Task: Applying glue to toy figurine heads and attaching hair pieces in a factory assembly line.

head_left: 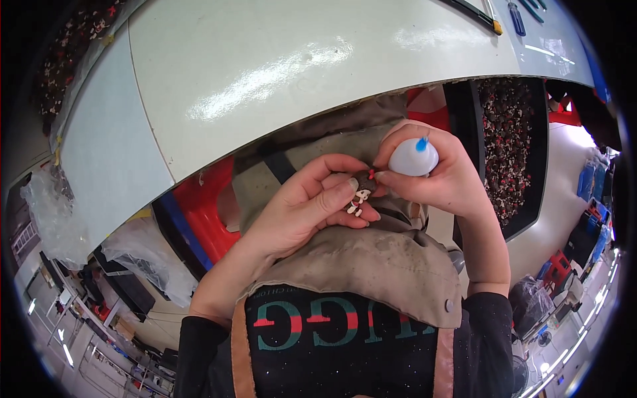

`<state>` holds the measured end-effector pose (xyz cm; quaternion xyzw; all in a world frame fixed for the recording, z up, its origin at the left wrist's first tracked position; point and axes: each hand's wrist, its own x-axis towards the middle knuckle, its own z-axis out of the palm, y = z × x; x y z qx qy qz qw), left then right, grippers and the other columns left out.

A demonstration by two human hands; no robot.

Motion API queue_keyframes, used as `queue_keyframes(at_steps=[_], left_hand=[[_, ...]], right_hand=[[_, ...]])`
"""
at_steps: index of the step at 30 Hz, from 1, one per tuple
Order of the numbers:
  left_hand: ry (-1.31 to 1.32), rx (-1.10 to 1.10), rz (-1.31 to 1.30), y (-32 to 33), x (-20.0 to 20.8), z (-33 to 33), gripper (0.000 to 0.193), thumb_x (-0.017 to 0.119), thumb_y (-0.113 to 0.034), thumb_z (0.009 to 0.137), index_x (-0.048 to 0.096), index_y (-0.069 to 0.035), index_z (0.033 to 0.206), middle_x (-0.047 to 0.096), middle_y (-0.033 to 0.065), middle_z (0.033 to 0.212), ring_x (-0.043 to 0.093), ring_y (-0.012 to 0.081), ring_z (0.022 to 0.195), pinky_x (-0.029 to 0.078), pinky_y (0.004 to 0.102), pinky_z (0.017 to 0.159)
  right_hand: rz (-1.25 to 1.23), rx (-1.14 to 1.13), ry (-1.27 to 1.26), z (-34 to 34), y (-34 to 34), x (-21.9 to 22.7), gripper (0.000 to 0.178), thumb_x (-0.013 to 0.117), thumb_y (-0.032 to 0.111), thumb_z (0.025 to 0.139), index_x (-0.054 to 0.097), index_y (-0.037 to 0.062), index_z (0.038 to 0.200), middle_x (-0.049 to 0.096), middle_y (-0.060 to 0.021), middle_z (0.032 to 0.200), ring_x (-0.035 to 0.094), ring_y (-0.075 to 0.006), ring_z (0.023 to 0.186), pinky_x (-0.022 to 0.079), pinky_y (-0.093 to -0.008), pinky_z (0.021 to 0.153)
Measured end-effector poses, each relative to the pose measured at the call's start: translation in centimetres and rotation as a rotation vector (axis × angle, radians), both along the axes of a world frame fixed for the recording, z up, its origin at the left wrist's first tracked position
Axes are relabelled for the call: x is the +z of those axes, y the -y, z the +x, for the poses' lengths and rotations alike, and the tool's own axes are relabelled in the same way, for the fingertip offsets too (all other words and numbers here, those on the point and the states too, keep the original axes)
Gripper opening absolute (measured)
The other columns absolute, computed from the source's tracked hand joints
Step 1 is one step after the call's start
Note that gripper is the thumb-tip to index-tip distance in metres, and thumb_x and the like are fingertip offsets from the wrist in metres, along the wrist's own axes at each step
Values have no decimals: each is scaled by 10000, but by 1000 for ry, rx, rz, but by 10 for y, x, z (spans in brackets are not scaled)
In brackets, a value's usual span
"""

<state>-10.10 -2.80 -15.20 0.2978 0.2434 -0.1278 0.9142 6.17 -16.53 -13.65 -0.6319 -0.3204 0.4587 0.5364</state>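
Note:
Between the thumb and fingers of my left hand is a small doll figurine with dark brown hair, a pale face and a red bow. My right hand is wrapped round a white squeeze bottle with a blue tip that points away from the figurine. The thumb and a fingertip of that hand also reach the figurine's head, close to the red bow. Both hands are above my lap, over a beige apron.
A pale worktable curves across in front. At its far right lie a brush and a blue-handled screwdriver. To my right stands a black crate full of similar small brown, red and white pieces. Clear plastic bags hang at the left.

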Motion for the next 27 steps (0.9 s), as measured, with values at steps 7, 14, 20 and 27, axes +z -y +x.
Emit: queue_keyframes(at_steps=[7, 14, 20, 27], left_hand=[[-28, -17, -29, -3, -2, -4, 311, 455, -227, 965, 452, -43, 1216, 580, 213, 1107, 625, 155, 821, 549, 259, 727], [-36, -16, -57, -6, -5, -8, 312, 463, -220, 962, 458, -23, 1204, 580, 223, 1101, 612, 160, 801, 546, 255, 712], [-6, -28, -47, -9, -4, -12, 301, 521, -196, 940, 494, -15, 1179, 608, 143, 1065, 618, 142, 834, 536, 263, 745], [-62, -49, -88, -12, -7, -14, 300, 540, -190, 931, 506, 2, 1158, 619, 128, 1035, 611, 134, 813, 528, 255, 717]], right_hand=[[-68, 39, -91, -1, -4, 1, 137, 690, -31, 714, 611, 19, 814, 599, -35, 807, 601, -102, 722, 487, -232, 636], [-91, 71, -174, -3, -6, -1, 128, 687, -24, 716, 614, 22, 811, 608, -29, 802, 598, -94, 731, 486, -232, 641], [-73, 115, -150, -4, -7, -5, 142, 694, -17, 696, 616, 35, 802, 613, -25, 799, 593, -99, 732, 476, -237, 645], [-56, 204, -75, -3, -8, -11, 173, 698, -21, 653, 618, 53, 787, 619, -10, 779, 582, -114, 743, 460, -245, 668]])
